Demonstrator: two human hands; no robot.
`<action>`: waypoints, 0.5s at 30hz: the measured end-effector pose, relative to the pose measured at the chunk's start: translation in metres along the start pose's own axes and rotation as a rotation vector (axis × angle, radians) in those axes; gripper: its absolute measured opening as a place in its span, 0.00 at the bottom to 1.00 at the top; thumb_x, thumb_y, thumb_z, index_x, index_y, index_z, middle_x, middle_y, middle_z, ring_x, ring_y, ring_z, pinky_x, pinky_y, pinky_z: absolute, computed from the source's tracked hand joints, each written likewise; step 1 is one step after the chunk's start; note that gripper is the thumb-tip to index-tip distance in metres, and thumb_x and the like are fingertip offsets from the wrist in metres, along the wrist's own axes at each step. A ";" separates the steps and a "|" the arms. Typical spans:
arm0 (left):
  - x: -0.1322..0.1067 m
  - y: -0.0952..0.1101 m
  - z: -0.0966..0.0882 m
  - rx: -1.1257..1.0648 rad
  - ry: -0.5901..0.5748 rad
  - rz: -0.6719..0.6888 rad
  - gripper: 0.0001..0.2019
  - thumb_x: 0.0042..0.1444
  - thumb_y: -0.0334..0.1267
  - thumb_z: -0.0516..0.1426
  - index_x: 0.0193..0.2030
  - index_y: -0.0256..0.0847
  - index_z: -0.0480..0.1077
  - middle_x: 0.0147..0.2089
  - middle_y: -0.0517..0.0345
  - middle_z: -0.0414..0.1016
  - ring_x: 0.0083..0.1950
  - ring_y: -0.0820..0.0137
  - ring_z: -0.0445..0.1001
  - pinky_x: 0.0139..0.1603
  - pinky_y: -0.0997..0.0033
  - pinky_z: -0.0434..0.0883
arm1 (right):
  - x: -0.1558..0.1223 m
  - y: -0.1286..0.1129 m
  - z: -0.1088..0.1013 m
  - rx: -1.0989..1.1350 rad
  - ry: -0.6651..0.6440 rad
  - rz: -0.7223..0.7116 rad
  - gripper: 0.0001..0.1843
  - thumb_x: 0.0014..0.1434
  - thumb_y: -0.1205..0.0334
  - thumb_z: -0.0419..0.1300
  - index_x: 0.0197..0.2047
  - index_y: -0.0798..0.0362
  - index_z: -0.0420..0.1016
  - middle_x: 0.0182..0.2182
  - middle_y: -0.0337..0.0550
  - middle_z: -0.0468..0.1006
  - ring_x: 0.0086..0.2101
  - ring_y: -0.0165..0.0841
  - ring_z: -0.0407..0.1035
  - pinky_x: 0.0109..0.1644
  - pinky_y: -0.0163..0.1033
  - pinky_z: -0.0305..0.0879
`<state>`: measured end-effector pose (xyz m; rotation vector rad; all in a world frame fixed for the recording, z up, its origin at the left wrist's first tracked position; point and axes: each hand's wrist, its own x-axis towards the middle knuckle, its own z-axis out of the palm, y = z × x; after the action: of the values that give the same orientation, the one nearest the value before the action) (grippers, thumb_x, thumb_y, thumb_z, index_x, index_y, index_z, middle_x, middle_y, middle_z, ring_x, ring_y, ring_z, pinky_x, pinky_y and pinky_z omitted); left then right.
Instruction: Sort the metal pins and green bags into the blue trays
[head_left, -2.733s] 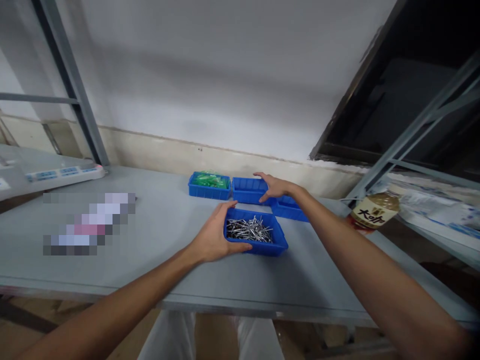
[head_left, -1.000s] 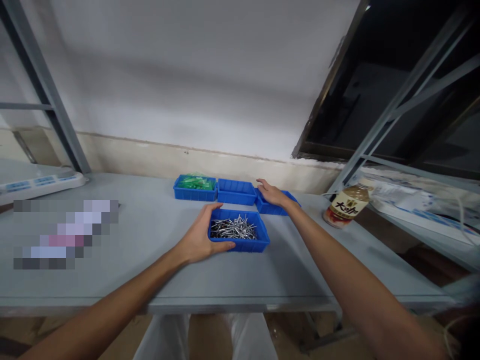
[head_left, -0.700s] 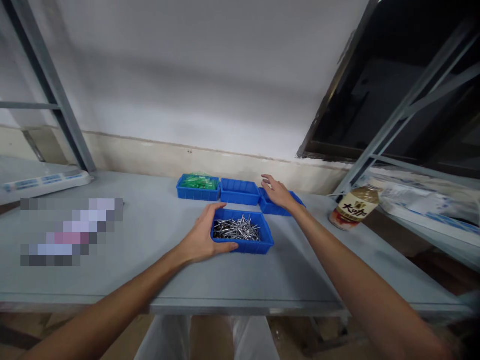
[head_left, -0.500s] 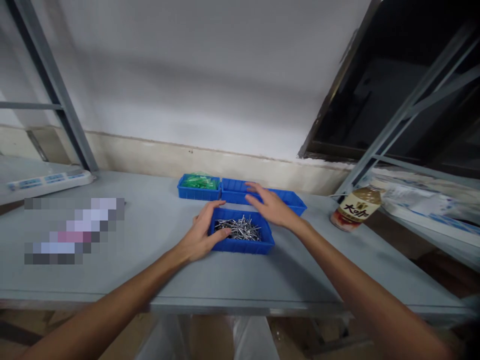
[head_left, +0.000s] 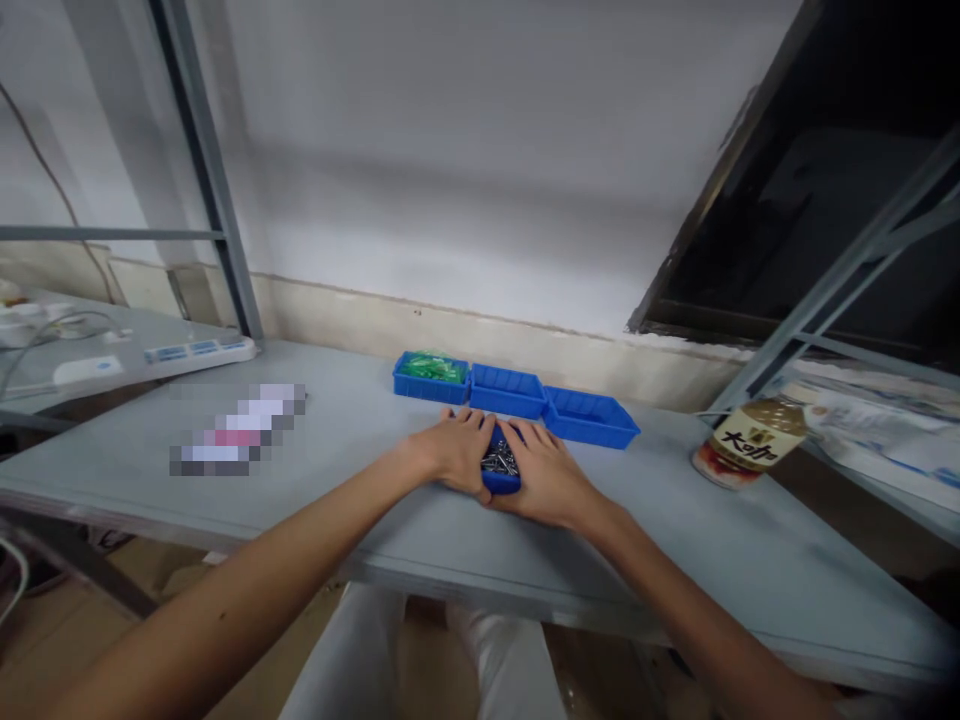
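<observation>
A small blue bin of silver metal pins [head_left: 500,466] sits on the grey table [head_left: 345,470] in front of me. My left hand [head_left: 454,452] is wrapped round its left side and my right hand [head_left: 546,475] round its right side, so only a narrow strip of the bin shows between them. Just behind the hands stands a row of three blue bins: the left one [head_left: 431,372] holds green pieces, the middle one [head_left: 507,390] and the right one [head_left: 592,417] look empty.
A bottle with a brown label [head_left: 750,442] lies on its side at the table's right. A white power strip [head_left: 191,350] rests on a shelf at the left. Metal rack posts [head_left: 214,190] rise at left and right. A wall runs behind the table.
My right hand left the back right bin and came down onto the right side of the pin bin. My left hand closed further over its left side. The view shifted.
</observation>
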<state>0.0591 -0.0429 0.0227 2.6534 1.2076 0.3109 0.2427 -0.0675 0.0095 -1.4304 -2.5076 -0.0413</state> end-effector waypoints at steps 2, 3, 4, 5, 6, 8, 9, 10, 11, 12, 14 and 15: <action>-0.005 0.003 0.000 0.020 0.018 0.056 0.47 0.36 0.54 0.64 0.62 0.32 0.56 0.62 0.34 0.60 0.62 0.41 0.58 0.59 0.43 0.59 | -0.005 -0.005 -0.001 -0.010 -0.014 0.005 0.54 0.43 0.37 0.64 0.67 0.54 0.54 0.61 0.60 0.61 0.58 0.56 0.56 0.61 0.60 0.52; -0.010 0.004 0.001 0.033 0.034 0.072 0.45 0.37 0.53 0.63 0.60 0.32 0.57 0.60 0.36 0.62 0.60 0.43 0.60 0.58 0.46 0.61 | -0.008 -0.008 -0.001 -0.009 -0.021 0.002 0.54 0.43 0.37 0.64 0.67 0.55 0.54 0.60 0.60 0.62 0.58 0.56 0.57 0.60 0.59 0.53; -0.016 0.005 0.001 0.045 0.048 0.080 0.43 0.37 0.53 0.63 0.59 0.33 0.59 0.58 0.37 0.63 0.58 0.45 0.62 0.56 0.48 0.63 | -0.011 -0.010 -0.002 -0.004 -0.025 -0.005 0.53 0.44 0.36 0.63 0.67 0.54 0.55 0.60 0.60 0.62 0.57 0.56 0.57 0.59 0.59 0.54; -0.022 0.004 0.002 0.052 0.060 0.084 0.41 0.38 0.53 0.64 0.57 0.33 0.60 0.56 0.39 0.65 0.56 0.46 0.63 0.54 0.50 0.65 | -0.013 -0.013 -0.002 0.006 -0.023 -0.015 0.53 0.43 0.35 0.63 0.66 0.53 0.56 0.60 0.59 0.63 0.57 0.55 0.57 0.58 0.59 0.55; -0.027 0.003 0.002 0.051 0.065 0.091 0.40 0.38 0.54 0.64 0.56 0.34 0.61 0.54 0.41 0.66 0.54 0.47 0.64 0.53 0.50 0.66 | -0.014 -0.014 -0.002 0.024 -0.019 -0.029 0.53 0.43 0.34 0.63 0.66 0.52 0.56 0.59 0.59 0.63 0.56 0.55 0.57 0.57 0.59 0.55; -0.030 -0.003 0.003 0.029 0.087 0.101 0.39 0.40 0.55 0.63 0.56 0.36 0.61 0.52 0.43 0.67 0.53 0.49 0.65 0.53 0.50 0.66 | -0.008 -0.012 -0.001 0.076 -0.015 -0.060 0.56 0.39 0.30 0.63 0.66 0.50 0.56 0.59 0.57 0.64 0.56 0.54 0.58 0.55 0.57 0.57; -0.028 -0.008 0.003 0.016 0.091 0.099 0.38 0.41 0.55 0.62 0.57 0.36 0.61 0.52 0.44 0.67 0.53 0.50 0.65 0.55 0.51 0.64 | -0.003 -0.009 -0.001 0.108 -0.025 -0.077 0.58 0.37 0.29 0.63 0.66 0.49 0.56 0.58 0.56 0.65 0.55 0.53 0.59 0.55 0.56 0.59; -0.024 -0.013 0.002 0.008 0.093 0.081 0.38 0.43 0.57 0.61 0.58 0.36 0.61 0.53 0.43 0.67 0.54 0.50 0.64 0.57 0.51 0.63 | 0.004 -0.006 -0.002 0.131 -0.030 -0.086 0.59 0.36 0.29 0.64 0.66 0.49 0.56 0.58 0.55 0.65 0.55 0.52 0.60 0.55 0.55 0.59; -0.019 -0.018 0.002 -0.003 0.096 0.059 0.39 0.44 0.58 0.60 0.59 0.36 0.60 0.55 0.43 0.66 0.57 0.49 0.63 0.58 0.51 0.61 | 0.011 -0.003 -0.002 0.135 -0.029 -0.080 0.59 0.36 0.29 0.64 0.66 0.49 0.56 0.58 0.55 0.65 0.55 0.52 0.60 0.55 0.54 0.59; -0.015 -0.021 0.001 -0.018 0.100 0.035 0.40 0.47 0.60 0.58 0.60 0.36 0.60 0.57 0.42 0.65 0.59 0.48 0.62 0.60 0.50 0.59 | 0.017 -0.001 -0.002 0.129 -0.026 -0.060 0.58 0.38 0.29 0.64 0.66 0.51 0.56 0.58 0.56 0.64 0.55 0.52 0.60 0.55 0.54 0.59; -0.009 -0.025 0.002 -0.062 0.112 0.010 0.38 0.52 0.64 0.52 0.61 0.36 0.60 0.56 0.42 0.66 0.59 0.48 0.61 0.61 0.49 0.57 | 0.021 0.000 -0.002 0.106 -0.044 -0.031 0.52 0.46 0.30 0.59 0.66 0.52 0.56 0.59 0.56 0.64 0.55 0.52 0.60 0.55 0.54 0.59; -0.009 -0.025 0.003 -0.080 0.120 0.005 0.36 0.55 0.64 0.49 0.60 0.36 0.61 0.56 0.42 0.66 0.59 0.49 0.62 0.60 0.49 0.58 | 0.020 -0.002 -0.003 0.090 -0.042 -0.020 0.49 0.50 0.30 0.56 0.66 0.53 0.56 0.59 0.57 0.63 0.56 0.52 0.59 0.55 0.55 0.58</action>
<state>0.0362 -0.0333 0.0118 2.6024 1.1962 0.5150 0.2317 -0.0523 0.0168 -1.3850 -2.5227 0.0974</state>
